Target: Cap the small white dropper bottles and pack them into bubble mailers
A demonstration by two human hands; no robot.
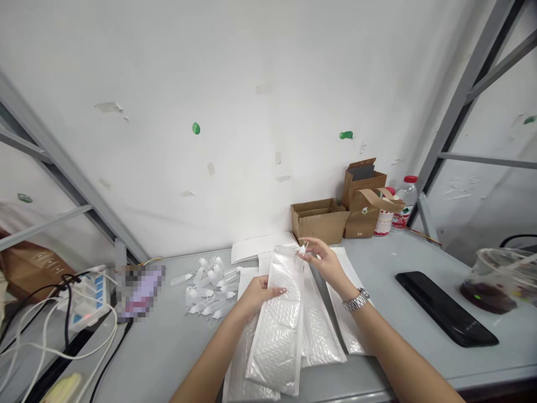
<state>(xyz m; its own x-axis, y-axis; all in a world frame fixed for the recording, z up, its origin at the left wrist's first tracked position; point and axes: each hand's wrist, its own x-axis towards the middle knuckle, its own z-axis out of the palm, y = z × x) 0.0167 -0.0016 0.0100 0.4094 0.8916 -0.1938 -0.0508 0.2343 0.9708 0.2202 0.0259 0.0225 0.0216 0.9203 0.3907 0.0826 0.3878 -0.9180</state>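
My left hand (257, 294) grips the left edge of a white bubble mailer (279, 336), thumb across its front. The mailer is held tilted, its top end pointing away from me. At its upper right corner my right hand (326, 266), wearing a metal-band watch, pinches a small clear plastic tube by its white cap (302, 249). How far the tube sits inside the mailer I cannot tell. Beneath lie more white bubble mailers (321, 330). A pile of similar clear tubes with white caps (213, 291) rests to the left of my left hand.
Against the wall stand an open cardboard box (319, 221), a brown paper bag (361, 218) and a red-capped bottle (406, 201). On the right are a black elongated case (444, 308) and a clear container of dark liquid (490, 285). A power strip (88, 296) with tangled cables is left.
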